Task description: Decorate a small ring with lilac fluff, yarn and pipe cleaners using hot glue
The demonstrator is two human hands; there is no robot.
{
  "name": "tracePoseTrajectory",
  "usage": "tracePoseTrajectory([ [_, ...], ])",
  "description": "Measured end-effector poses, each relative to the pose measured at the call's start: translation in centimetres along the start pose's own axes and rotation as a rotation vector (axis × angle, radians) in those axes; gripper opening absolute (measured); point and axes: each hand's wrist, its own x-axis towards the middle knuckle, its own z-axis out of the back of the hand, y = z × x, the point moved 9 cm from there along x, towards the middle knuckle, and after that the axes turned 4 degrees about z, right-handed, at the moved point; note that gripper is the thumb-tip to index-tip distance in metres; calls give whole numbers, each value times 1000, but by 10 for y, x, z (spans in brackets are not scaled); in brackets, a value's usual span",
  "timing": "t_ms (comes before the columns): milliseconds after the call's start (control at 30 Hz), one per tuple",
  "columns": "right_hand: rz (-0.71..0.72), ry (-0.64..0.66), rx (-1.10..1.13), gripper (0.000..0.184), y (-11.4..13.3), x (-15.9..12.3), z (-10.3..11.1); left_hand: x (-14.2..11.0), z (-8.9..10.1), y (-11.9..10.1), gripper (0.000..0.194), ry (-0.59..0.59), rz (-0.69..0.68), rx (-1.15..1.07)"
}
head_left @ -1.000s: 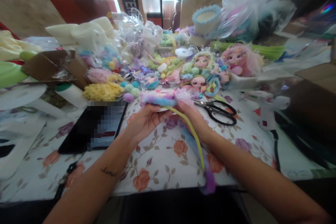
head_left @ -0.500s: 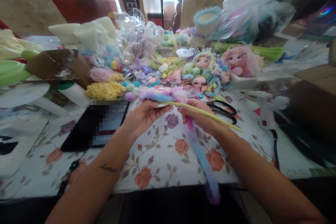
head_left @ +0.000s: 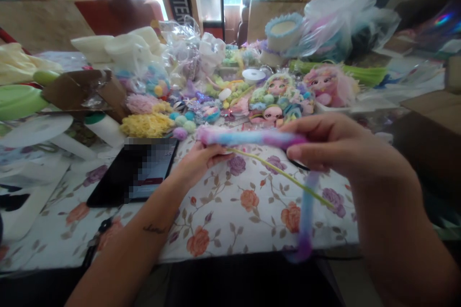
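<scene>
A fluffy pastel strip (head_left: 248, 138), blue, pink and purple like a fuzzy pipe cleaner, stretches between my hands. My right hand (head_left: 324, 146) is closed on it with thumb and fingers, and the loose end hangs down past the table's front edge. My left hand (head_left: 203, 158) is closed around the gathered end of the strip and a thin yellow-green stem (head_left: 277, 170). That stem slants down to the right over the cloth. The gathered end is blurred, so its shape is unclear. Black scissors (head_left: 298, 164) lie mostly hidden behind my right hand.
A tablet (head_left: 108, 177) lies left of my left hand on the floral tablecloth (head_left: 230, 230). Yellow fluffy trim (head_left: 146, 125), pompoms (head_left: 180, 133), doll faces (head_left: 276, 85) and a white spool (head_left: 253, 75) crowd the back. A cardboard box (head_left: 432, 115) stands at right.
My right hand has moved right and toward me, drawing the fluffy strip out taut from my left hand. The yellow-green stem now tilts lower. My left hand has hardly moved.
</scene>
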Motion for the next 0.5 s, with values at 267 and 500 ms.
tracePoseTrajectory([
  [267, 227, -164, 22, 34, 75, 63, 36, -15, -20, 30, 18, 312, 327, 183],
  [500, 433, -174, 97, 8, 83, 131, 17, -27, -32, 46, 30, 531, 454, 249],
])
